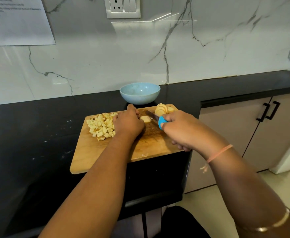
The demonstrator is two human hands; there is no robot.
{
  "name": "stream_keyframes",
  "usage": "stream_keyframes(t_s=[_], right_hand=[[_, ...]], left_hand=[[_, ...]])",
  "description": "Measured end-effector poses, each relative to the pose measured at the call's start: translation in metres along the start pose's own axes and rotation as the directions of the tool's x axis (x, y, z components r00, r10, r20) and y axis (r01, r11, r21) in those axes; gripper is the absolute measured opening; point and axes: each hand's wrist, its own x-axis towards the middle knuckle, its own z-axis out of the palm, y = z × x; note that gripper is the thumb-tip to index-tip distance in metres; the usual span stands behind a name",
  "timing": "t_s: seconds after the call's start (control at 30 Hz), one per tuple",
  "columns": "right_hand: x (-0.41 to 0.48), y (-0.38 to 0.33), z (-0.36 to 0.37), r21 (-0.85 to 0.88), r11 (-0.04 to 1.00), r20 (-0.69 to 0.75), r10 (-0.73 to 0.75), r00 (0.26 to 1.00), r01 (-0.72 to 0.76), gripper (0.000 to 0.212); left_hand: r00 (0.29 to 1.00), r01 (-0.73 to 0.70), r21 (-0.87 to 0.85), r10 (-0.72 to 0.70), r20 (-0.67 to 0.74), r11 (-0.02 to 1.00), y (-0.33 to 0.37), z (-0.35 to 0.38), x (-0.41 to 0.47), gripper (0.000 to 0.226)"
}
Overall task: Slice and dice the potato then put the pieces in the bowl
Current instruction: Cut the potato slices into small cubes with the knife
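No readable text; only blurred, illegible lines of print on the white paper sheet (pixel 20 21) at upper left.

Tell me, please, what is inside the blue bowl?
The blue bowl shows only bare inner wall, no potato pieces. Its near rim hides the bottom. The diced potato lies on the cutting board.

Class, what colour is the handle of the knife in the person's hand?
Blue. The knife handle shows best in the head view, gripped by the right hand.
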Motion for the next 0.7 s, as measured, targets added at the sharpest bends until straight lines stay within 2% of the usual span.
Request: stream_keyframes(t_s=[0.27,0.43,0.7], right_hand=[[0.031,-0.009,0.019,0.002,0.999,0.028,0.046,0.999,-0.046,0.041],[0.022,-0.009,0.013,-0.049,0.997,0.066,0.067,0.996,-0.064,0.039],[-0.007,0.006,0.005,0.001,0.995,0.104,0.097,0.990,-0.098,0.041]], left_hand=[[0.998,0.012,-0.024,-0.013,-0.054,1.000,0.000,0.002,-0.001,0.016],[0.998,0.026,-0.019,-0.027,-0.062,0.999,0.002,0.001,-0.003,0.016],[0.996,0.016,0.054,-0.011,-0.090,0.998,0.003,0.000,-0.004,0.020]])
